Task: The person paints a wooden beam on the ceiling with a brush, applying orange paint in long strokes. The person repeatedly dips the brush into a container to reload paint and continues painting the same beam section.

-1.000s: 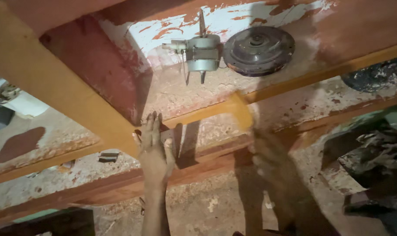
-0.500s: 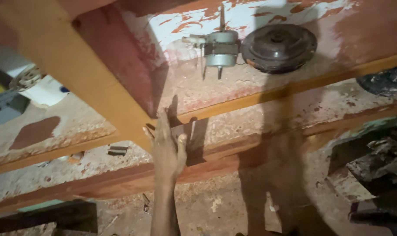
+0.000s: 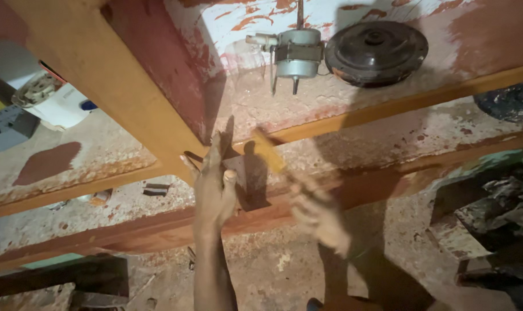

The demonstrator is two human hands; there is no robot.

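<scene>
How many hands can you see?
2. The left hand presses flat against the joint of the orange wooden frame. The blurred right hand, just right of it, grips a yellowish wooden-handled tool.

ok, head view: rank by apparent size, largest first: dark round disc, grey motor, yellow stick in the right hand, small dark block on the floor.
1. dark round disc
2. grey motor
3. yellow stick, blurred by motion and nearer the camera, so its place against the motor is unsure
4. small dark block

Left hand (image 3: 214, 187) flat, right hand (image 3: 319, 216) blurred
</scene>
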